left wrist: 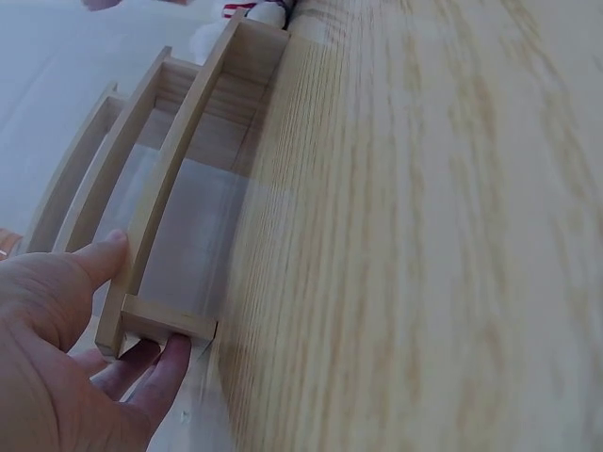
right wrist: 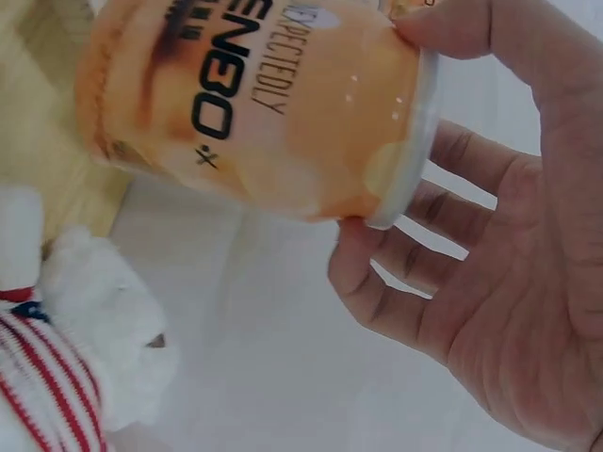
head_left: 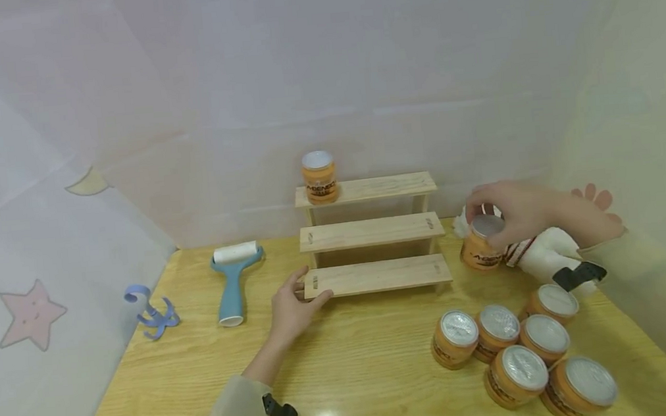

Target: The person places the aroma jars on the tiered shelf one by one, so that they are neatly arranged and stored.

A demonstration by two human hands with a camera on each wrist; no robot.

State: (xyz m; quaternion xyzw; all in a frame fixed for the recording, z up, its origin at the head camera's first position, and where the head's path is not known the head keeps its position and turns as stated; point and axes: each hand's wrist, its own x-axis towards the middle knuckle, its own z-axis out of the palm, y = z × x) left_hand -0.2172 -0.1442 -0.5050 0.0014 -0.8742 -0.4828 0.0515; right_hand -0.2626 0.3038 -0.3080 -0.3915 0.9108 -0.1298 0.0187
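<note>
My right hand [head_left: 514, 208] holds an orange can [head_left: 482, 248] with a silvery lid by its top, to the right of a three-step wooden display shelf [head_left: 377, 277]. In the right wrist view, the thumb and fingers grip the rim of this can [right wrist: 273, 104]. My left hand [head_left: 292, 308] grips the left end of the lowest step. In the left wrist view, the thumb of the left hand [left wrist: 66, 330] presses the board while the fingers reach beneath its end. A matching can [head_left: 320, 181] stands upright at the left of the top step.
Several more orange cans [head_left: 515, 377] stand grouped at the table's front right. A white plush toy [head_left: 551, 252] in red stripes lies behind the right hand. On the left are a blue-handled lint roller [head_left: 233, 289] and a blue-violet curled plastic piece [head_left: 155, 314]. Fabric hangs behind.
</note>
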